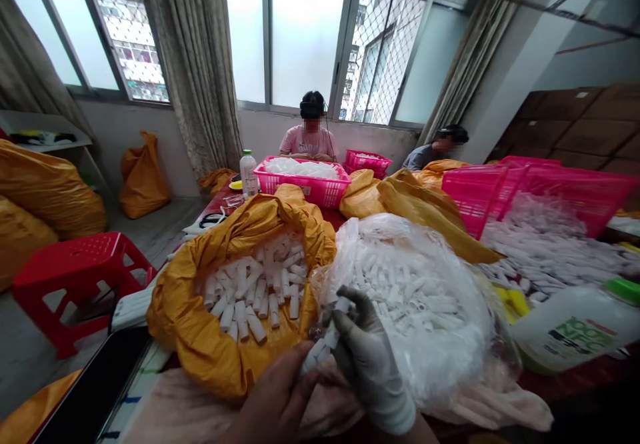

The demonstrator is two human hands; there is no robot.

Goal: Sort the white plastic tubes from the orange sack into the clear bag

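Observation:
My bare left hand (283, 391) is closed around a white plastic tube (314, 356) low in the middle of the view. My right hand (370, 357), in a pale glove with greyed fingertips, pinches a small white piece (343, 305) against the tube's upper end. Whether the two are joined I cannot make out. Just beyond my left hand lies an orange woven sack (180, 324), rolled open, with many white tubes (257, 291) inside. Behind my right hand a clear plastic bag (450, 364) holds a heap of small white pieces (405, 291).
Pink baskets (305, 187) stand at the back and right. A large bottle with a green cap (575, 327) leans at the right. Left are a red stool (80, 264) and a black flat device (95, 391). Two people (310, 141) sit across the table.

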